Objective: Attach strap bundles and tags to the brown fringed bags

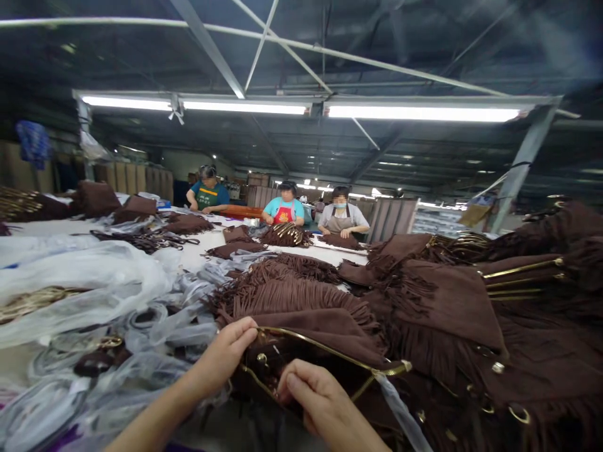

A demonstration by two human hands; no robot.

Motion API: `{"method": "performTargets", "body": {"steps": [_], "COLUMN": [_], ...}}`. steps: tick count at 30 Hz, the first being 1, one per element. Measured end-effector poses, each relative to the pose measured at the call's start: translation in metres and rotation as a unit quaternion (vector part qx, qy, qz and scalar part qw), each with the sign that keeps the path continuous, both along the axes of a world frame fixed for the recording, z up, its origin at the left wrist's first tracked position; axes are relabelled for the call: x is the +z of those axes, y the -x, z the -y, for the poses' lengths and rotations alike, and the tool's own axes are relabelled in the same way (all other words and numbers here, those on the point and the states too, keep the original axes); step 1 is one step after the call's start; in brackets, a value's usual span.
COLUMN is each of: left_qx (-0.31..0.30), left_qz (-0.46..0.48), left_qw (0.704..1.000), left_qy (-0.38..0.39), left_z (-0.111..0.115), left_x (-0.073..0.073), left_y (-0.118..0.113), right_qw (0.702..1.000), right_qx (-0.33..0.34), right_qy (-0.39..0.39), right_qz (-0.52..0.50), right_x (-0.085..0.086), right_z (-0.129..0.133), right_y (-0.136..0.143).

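A dark brown fringed bag (pixel 311 326) lies at the near edge, its gold zipper (pixel 325 346) undone and its mouth gaping. My left hand (pixel 230 348) pinches the bag's left corner at the zipper end. Inside the opening, near the lower zipper edge, is my right hand (pixel 313 395), its fingers curled together; what they hold, if anything, is hidden. A strip of clear plastic (pixel 400 411) hangs from the zipper's right end.
Brown fringed bags (pixel 452 301) are piled on the right. Plastic-wrapped straps (pixel 141 364) and a clear plastic bag (pixel 103 282) cover the left side. Three people (pixel 284 207) work across the white table (pixel 198 251). A lit lamp frame (pixel 245 108) hangs above.
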State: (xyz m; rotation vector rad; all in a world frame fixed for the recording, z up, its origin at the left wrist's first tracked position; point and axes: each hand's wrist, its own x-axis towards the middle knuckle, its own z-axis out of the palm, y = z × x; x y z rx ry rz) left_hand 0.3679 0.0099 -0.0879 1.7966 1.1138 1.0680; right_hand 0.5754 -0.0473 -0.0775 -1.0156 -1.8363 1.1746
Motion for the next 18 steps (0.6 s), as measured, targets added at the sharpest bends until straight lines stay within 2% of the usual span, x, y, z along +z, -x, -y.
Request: {"method": "performTargets", "body": {"steps": [3, 6, 9, 11, 13, 16, 18], "left_qx": [0.007, -0.013, -0.072, -0.095, -0.086, -0.038, -0.034], "left_qz": [0.038, 0.059, 0.071, 0.050, 0.005, -0.070, -0.096], "left_qw": [0.999, 0.997, 0.993, 0.994, 0.996, 0.996, 0.993], "left_qy": [-0.008, -0.057, -0.064, -0.026, 0.003, -0.028, -0.055], "left_z": [-0.004, -0.003, 0.001, 0.006, 0.012, 0.020, 0.021], "left_x": [-0.011, -0.011, -0.007, -0.001, 0.006, 0.014, 0.015], "left_y": [-0.002, 0.002, 0.007, 0.008, 0.007, 0.002, 0.002], "right_qw": [0.995, 0.989, 0.983, 0.979, 0.977, 0.980, 0.982], "right_qx": [0.029, 0.021, -0.006, -0.008, -0.009, -0.011, -0.012], "right_qy": [0.086, 0.132, 0.152, 0.160, 0.161, 0.145, 0.141], "right_qz": [-0.048, -0.065, -0.101, -0.125, -0.137, -0.133, -0.126], "right_x": [-0.006, -0.008, -0.011, -0.014, -0.017, -0.022, -0.025], "right_z": [-0.010, -0.012, -0.011, -0.011, -0.011, -0.010, -0.010], "right_y": [0.014, 0.019, 0.020, 0.022, 0.023, 0.025, 0.026]}}
